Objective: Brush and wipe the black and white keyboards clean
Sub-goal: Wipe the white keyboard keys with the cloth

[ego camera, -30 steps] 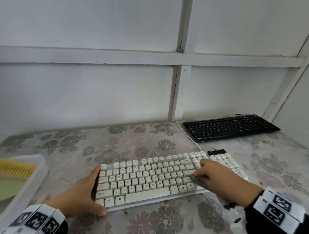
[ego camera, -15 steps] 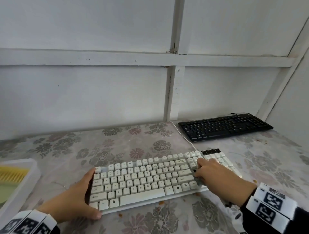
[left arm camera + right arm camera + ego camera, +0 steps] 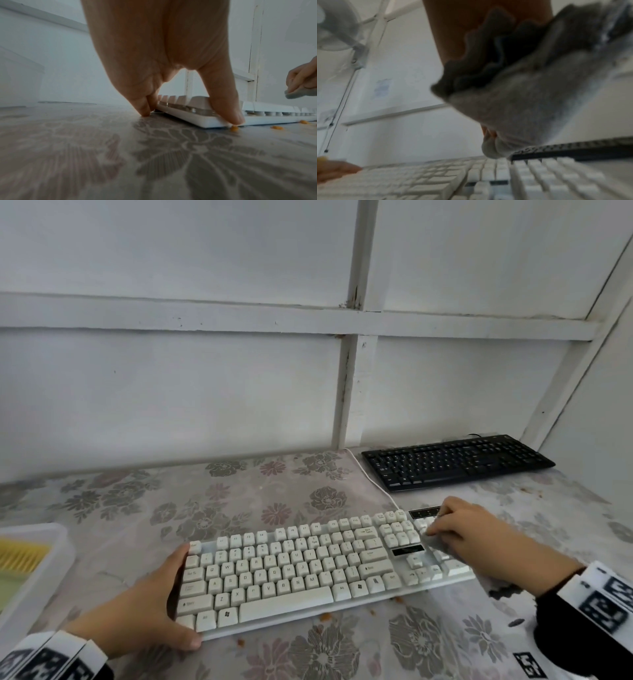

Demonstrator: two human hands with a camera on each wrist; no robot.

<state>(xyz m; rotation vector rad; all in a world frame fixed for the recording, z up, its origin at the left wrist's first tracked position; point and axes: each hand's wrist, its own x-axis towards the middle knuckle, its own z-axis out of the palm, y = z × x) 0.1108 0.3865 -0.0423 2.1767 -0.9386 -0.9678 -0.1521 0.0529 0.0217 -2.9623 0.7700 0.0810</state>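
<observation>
The white keyboard [image 3: 291,570] lies in front of me on the flowered tablecloth. My left hand [image 3: 147,611] braces its left end, thumb [image 3: 228,108] against the front corner and straight fingers [image 3: 142,106] along the side. My right hand [image 3: 469,539] grips a crumpled grey cloth [image 3: 435,542] and presses it on the number pad at the keyboard's right end. The cloth [image 3: 522,101] fills much of the right wrist view, which is blurred. The black keyboard [image 3: 455,463] lies untouched at the back right by the wall.
A clear plastic tub [image 3: 51,577] at the left edge holds a yellow brush [image 3: 24,556]. Orange crumbs [image 3: 325,617] lie on the cloth along the white keyboard's front edge. A white cable [image 3: 373,477] runs back to the wall.
My right hand has slid the cloth rightward, from the right end of the letter keys to the number pad. My left hand keeps its place at the left end.
</observation>
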